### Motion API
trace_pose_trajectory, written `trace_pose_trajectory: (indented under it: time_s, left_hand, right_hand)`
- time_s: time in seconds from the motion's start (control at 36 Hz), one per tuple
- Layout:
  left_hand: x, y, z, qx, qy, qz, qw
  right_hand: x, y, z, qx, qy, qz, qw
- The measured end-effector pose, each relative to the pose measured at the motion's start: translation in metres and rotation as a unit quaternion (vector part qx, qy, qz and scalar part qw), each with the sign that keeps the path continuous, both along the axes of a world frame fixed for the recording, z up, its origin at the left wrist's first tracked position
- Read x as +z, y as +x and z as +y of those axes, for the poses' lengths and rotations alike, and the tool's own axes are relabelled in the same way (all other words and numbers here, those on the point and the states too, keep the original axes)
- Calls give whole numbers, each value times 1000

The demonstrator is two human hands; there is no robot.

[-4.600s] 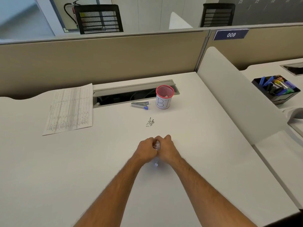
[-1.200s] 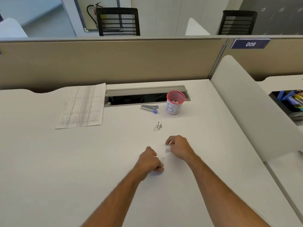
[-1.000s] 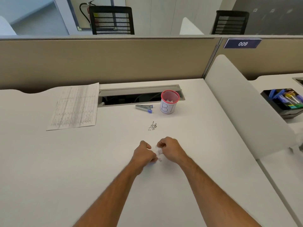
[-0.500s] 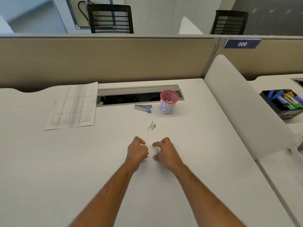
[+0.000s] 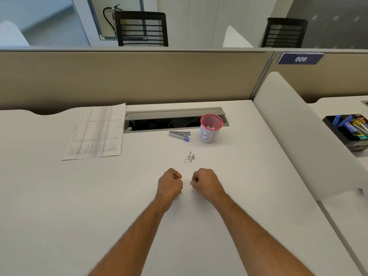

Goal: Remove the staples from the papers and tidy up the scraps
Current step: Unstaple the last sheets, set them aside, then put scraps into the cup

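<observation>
Both fists rest on the white desk [image 5: 59, 216], a small gap between them. My right hand [image 5: 206, 184] pinches a small white paper scrap [image 5: 191, 183] at its fingertips. My left hand [image 5: 170, 184] has its fingers curled; what it holds is hidden. Just beyond the hands lies a little pile of pulled staples [image 5: 189, 157]. Farther back are a grey staple remover with blue tips [image 5: 179, 135] and a pink mesh cup [image 5: 210, 128] with paper scraps inside. A printed sheet of paper [image 5: 95, 134] lies at the back left.
An open cable tray [image 5: 171, 121] runs along the desk's back edge below a beige partition [image 5: 129, 76]. A white side divider [image 5: 302, 140] bounds the desk on the right; beyond it sits a black organiser with pens [image 5: 348, 130].
The hands have torn a paper scrap and drawn a little apart; half a second ago they were nearly touching. The right hand now shows a smaller piece at its fingertips.
</observation>
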State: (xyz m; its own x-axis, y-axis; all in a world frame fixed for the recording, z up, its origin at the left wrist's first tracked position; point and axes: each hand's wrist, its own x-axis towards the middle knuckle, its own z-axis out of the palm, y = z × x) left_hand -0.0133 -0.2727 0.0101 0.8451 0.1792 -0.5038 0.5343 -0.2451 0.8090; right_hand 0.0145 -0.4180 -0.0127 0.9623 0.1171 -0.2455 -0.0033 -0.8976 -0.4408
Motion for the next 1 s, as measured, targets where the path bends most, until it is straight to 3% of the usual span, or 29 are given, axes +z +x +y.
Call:
trace_pose_trajectory:
  time_s: [0.25, 0.61, 0.83, 1.0]
  left_hand:
    - [7, 11, 1, -7, 12, -23, 1000]
    - [31, 52, -16, -30, 35, -66, 997]
    - [34, 85, -20, -18, 19, -74, 997]
    - [29, 101, -19, -13, 14, -75, 997]
  right_hand:
    - [26, 20, -29, -146, 144, 30, 978]
    - [81, 85, -54, -243, 273, -81, 927]
    - [94, 145, -52, -263, 206, -132, 933]
    - [95, 185, -35, -228, 80, -98, 965]
